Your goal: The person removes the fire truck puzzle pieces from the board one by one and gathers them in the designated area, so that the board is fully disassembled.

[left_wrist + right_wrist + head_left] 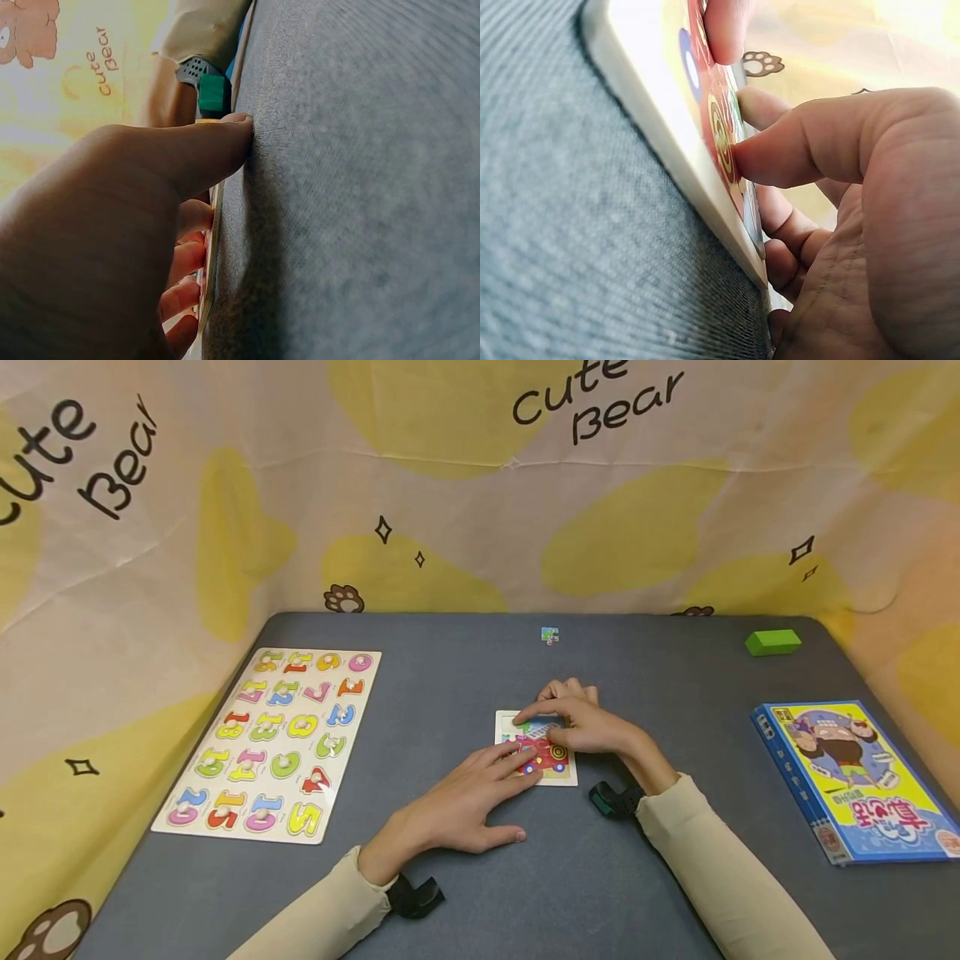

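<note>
A small picture puzzle (555, 777) with a red vehicle and a pale border lies flat on the table. My left hand (472, 793) rests on its left part, fingers stretched out over the picture and the thumb apart on the table. From the right, my right hand (588, 722) touches the puzzle. Its index finger reaches to the top left part and its thumb (772, 159) presses beside a yellow wheel, while the other fingers curl beyond the far edge. In the left wrist view, the left fingertips (187, 259) lie against the puzzle's face.
A loose puzzle piece (550, 635) lies near the table's back edge. The number board (281, 702) is on the left. At the right are a green block (773, 642) and a blue and yellow box (855, 777). A printed cloth (465, 510) hangs behind.
</note>
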Tool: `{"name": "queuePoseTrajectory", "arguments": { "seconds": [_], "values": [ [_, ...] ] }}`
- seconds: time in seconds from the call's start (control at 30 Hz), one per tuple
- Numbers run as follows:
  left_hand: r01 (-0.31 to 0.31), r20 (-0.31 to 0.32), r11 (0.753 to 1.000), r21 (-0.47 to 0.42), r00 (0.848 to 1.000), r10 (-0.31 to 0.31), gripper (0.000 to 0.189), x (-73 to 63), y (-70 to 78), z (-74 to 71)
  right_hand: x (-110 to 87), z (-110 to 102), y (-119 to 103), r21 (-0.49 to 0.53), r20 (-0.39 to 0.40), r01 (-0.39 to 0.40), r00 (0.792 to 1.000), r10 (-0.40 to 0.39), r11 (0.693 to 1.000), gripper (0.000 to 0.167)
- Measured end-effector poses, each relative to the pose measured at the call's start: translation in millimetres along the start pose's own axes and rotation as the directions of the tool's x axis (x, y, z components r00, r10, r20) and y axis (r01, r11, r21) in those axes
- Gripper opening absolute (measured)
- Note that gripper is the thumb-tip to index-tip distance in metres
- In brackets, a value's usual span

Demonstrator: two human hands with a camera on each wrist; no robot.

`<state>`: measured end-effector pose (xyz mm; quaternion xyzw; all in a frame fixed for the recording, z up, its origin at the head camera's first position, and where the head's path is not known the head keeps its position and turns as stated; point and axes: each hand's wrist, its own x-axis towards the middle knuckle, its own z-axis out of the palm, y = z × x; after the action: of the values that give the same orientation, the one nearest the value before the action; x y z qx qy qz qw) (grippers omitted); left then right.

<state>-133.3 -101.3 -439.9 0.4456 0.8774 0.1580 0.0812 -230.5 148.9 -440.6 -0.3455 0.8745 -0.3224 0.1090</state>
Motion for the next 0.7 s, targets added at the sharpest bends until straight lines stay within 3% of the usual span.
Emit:
{"name": "queuePoseTrajectory", "arguments": {
  "seconds": [0.7],
  "values": [
    [0.007, 0.002, 1.0, 0.005, 1.0, -0.007, 0.074, -1.0, 0.9, 0.2, -1.5, -0.8, -1.2, 0.033, 0.001, 0.004, 1.0, -0.004, 0.999, 0.047]
  ]
}}
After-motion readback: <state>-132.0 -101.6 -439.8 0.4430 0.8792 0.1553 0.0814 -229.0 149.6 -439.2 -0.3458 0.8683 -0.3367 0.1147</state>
